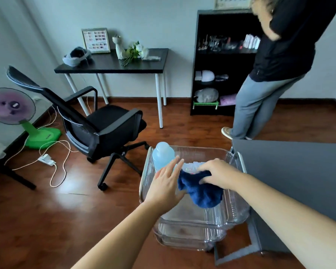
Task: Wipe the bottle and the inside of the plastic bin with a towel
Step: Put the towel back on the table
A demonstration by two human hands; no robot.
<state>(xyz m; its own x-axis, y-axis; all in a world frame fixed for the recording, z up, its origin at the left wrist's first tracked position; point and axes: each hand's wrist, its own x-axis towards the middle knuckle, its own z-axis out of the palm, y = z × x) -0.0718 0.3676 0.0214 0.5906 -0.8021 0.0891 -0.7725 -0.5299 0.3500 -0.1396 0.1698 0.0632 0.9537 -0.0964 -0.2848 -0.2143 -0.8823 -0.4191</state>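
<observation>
A clear plastic bin (202, 150) stands on top of a stack of clear drawers, just left of a grey table. A light blue bottle (162, 155) stands upright in the bin's far left corner. My right hand (215, 172) is over the bin and grips a dark blue towel (201, 192), which hangs down into it. My left hand (168, 182) hovers flat over the bin's left side, fingers spread, just in front of the bottle and holding nothing. A pale object under my right fingers is partly hidden.
A grey table (295, 171) borders the bin on the right. A black office chair (105, 129) stands to the left, with a green fan (14, 109) and cables on the wooden floor. Another person (270, 74) stands by a black shelf (217, 61) behind.
</observation>
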